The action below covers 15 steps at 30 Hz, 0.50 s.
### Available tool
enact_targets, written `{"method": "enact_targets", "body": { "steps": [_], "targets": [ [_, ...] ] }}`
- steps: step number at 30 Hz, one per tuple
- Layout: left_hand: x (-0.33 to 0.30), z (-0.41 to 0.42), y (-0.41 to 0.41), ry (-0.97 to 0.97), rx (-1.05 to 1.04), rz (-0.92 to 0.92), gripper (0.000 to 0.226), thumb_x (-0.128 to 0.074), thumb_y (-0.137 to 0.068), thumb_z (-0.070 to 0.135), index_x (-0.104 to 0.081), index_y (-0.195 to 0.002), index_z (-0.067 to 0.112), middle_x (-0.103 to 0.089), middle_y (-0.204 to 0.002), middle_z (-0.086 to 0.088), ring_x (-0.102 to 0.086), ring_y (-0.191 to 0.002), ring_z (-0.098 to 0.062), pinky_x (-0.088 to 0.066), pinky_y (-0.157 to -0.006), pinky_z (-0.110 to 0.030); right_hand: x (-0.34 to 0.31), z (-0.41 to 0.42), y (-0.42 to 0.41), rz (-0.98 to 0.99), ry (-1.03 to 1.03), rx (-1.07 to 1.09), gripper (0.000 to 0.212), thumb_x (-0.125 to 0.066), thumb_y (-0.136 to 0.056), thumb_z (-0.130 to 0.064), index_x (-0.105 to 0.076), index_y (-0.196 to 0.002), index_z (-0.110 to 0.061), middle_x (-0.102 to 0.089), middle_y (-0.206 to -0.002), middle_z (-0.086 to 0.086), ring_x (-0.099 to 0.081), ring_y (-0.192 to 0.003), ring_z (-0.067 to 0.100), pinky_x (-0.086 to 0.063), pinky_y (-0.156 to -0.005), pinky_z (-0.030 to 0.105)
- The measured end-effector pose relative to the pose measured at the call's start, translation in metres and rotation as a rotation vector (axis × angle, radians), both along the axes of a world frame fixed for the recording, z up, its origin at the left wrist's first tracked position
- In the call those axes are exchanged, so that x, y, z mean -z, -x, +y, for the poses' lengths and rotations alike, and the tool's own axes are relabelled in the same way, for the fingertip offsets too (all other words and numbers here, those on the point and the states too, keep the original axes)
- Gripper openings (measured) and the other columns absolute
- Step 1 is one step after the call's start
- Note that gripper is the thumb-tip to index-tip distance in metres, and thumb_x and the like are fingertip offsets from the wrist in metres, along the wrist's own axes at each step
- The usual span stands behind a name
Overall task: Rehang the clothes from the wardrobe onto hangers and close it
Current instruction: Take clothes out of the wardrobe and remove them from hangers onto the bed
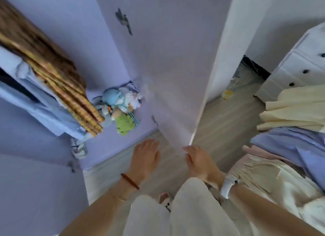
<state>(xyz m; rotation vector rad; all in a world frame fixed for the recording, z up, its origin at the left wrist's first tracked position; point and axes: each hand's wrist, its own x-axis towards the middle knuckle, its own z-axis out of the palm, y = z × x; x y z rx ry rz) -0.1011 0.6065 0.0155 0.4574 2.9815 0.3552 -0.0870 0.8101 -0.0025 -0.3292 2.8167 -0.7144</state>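
At the bottom of the frame I see my two arms and pale trousers. My left hand (145, 156) is in the lower middle with straight, loose fingers, holding nothing. My right hand (198, 161) is just beside it, near the bottom edge of the wardrobe door (168, 73). Its fingers look relaxed, but the blur hides whether they touch the door. I think the door is stiff and light to swing, best pushed flat on its free edge.

At the right of the frame is a pile of clothes (288, 147), cream and blue. They look soft and floppy, so I would lift each by the shoulders.

Farther off, at the left, the open wardrobe (112, 63) holds soft toys (121, 109) on its floor, plus a hanging blue shirt (38, 102) and a striped brown top (58, 80).
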Motion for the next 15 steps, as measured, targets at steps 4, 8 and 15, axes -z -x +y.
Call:
{"method": "enact_targets", "body": {
  "steps": [4,8,15],
  "targets": [
    [-0.038,-0.078,0.022,-0.075,-0.293,0.119,0.036,-0.061,-0.084,0.010,-0.059,-0.119,0.001,-0.059,-0.120,-0.019,-0.056,-0.112,-0.033,-0.046,-0.087,-0.046,-0.030,-0.079,0.055,0.101,0.002,-0.141,0.033,-0.037,-0.094,-0.017,-0.052,-0.123,-0.011,-0.055,-0.125,0.007,-0.044,-0.120,0.026,-0.037,-0.096,0.036],
    [-0.071,-0.142,0.051,-0.061,-0.507,0.243,0.039,-0.049,-0.092,0.018,-0.050,-0.130,0.008,-0.047,-0.136,-0.013,-0.043,-0.125,-0.030,-0.035,-0.097,-0.042,-0.064,-0.146,0.113,0.181,0.038,-0.263,0.035,-0.037,-0.095,-0.017,-0.051,-0.128,-0.013,-0.054,-0.129,0.005,-0.043,-0.123,0.023,-0.035,-0.098,0.034],
    [-0.144,-0.236,0.138,-0.024,-0.746,0.388,0.041,-0.042,-0.095,0.022,-0.044,-0.135,0.011,-0.039,-0.141,-0.010,-0.034,-0.130,-0.029,-0.030,-0.103,-0.044,-0.119,-0.250,0.215,0.251,0.240,-0.330,0.029,-0.040,-0.094,-0.013,-0.057,-0.117,-0.006,-0.060,-0.117,0.012,-0.049,-0.114,0.028,-0.037,-0.094,0.035]
  ]
}}
